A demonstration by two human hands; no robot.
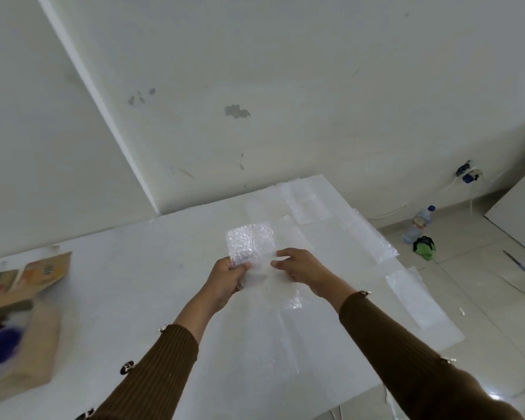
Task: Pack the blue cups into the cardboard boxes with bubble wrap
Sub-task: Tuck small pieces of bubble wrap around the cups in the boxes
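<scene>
My left hand (225, 278) grips the near edge of a clear sheet of bubble wrap (250, 241) held above the white table (134, 283). My right hand (300, 268) is at the sheet's right side, fingers spread and touching it. At the far left stands an open cardboard box (19, 344), blurred, with a blue cup (0, 347) inside it. More sheets of bubble wrap (370, 234) lie flat on the table beyond and to the right of my hands.
A white wall rises just behind the table. On the tiled floor to the right stand a plastic water bottle (419, 222) and a small green object (425, 247). A wall socket with cables (467, 174) is further back.
</scene>
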